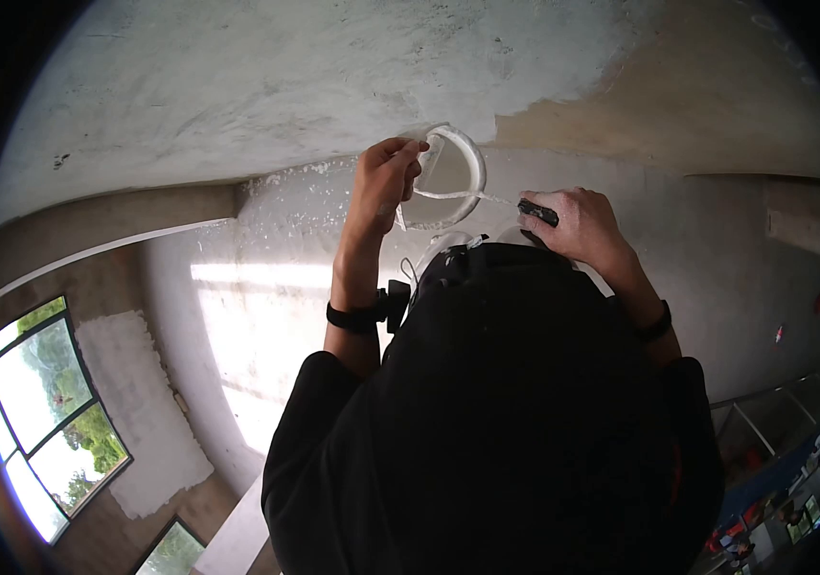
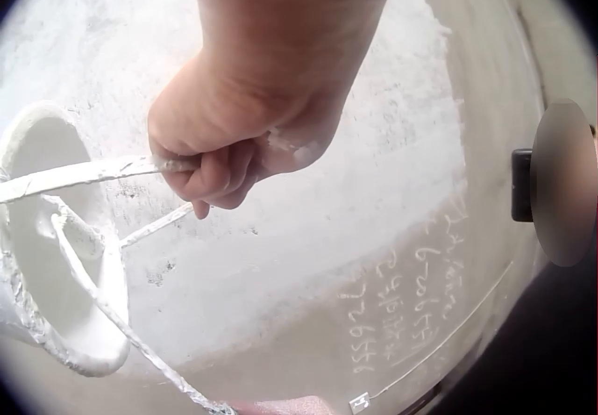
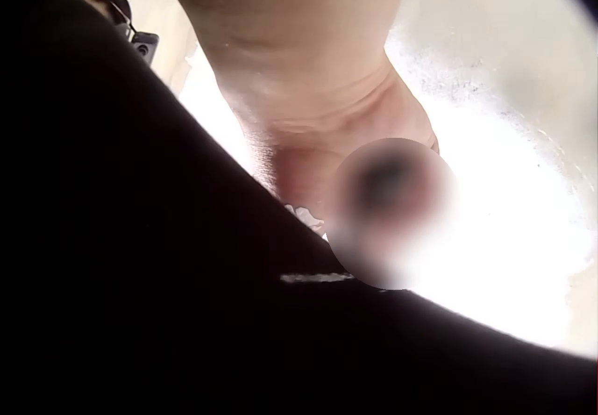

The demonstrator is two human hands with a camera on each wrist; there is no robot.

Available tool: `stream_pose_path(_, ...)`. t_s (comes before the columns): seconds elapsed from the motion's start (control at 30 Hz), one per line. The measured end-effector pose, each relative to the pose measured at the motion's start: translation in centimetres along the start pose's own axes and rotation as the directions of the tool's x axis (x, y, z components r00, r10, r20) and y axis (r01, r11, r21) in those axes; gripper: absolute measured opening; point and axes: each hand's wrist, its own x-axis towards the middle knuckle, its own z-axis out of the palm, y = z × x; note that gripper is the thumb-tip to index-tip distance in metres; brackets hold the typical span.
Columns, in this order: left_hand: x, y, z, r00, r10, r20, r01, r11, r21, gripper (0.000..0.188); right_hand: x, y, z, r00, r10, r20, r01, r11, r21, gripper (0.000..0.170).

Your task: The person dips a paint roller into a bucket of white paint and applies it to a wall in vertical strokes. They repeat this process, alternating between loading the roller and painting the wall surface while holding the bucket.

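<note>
The left hand point(image 1: 386, 187) is raised, its fingers curled round a narrow white-coated strip point(image 2: 103, 170). Beside that hand, a white bucket point(image 1: 477, 168) shows its round rim, crusted with white material; the left wrist view has the bucket point(image 2: 110, 293) at the left. Opposite, the right hand point(image 1: 578, 225) grips a black handle point(image 1: 537, 212). A thin, white-coated length point(image 1: 453, 195) runs between the bucket and the right hand. Whether it belongs to the tool cannot be told. In the right wrist view, dark cloth and a blurred patch hide most of the right hand point(image 3: 318, 144).
A wall surface point(image 1: 314, 86), partly coated pale grey, spans the top. Windows point(image 1: 56, 383) stand at the left, with sunlight on the pale surface beside them. Metal framing point(image 1: 755, 426) and assorted items are at the lower right. Handwriting point(image 2: 402, 312) marks the wall.
</note>
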Motion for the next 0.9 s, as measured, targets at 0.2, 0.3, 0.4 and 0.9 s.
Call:
stream_pose_path(0.2,0.1,-0.2,-0.4,0.999,0.002,-0.047,-0.002,1.000,0.001,0.024,-1.9,2.7,-0.3,0.976,-0.102,-0.192,0.140,0.970,0.196,0.032)
stream_pose_path(0.3,0.1,-0.3,-0.4,0.998,0.026,-0.061,-0.027,0.999,-0.023,0.024,-3.2,3.9,-0.9,0.934,-0.107,-0.340,0.187,0.959,0.213,0.031)
stream_pose_path(0.4,0.1,-0.3,-0.5,0.999,0.020,-0.051,-0.021,1.000,-0.013,0.024,-3.6,4.3,-2.8,0.863,-0.078,-0.499,0.195,0.963,0.188,0.028)
stream_pose_path(0.9,1.1,-1.7,-1.9,1.000,0.018,0.026,-0.018,1.000,0.018,0.022,-0.5,-2.4,-20.2,0.125,-0.232,-0.965,-0.004,0.972,-0.234,0.033)
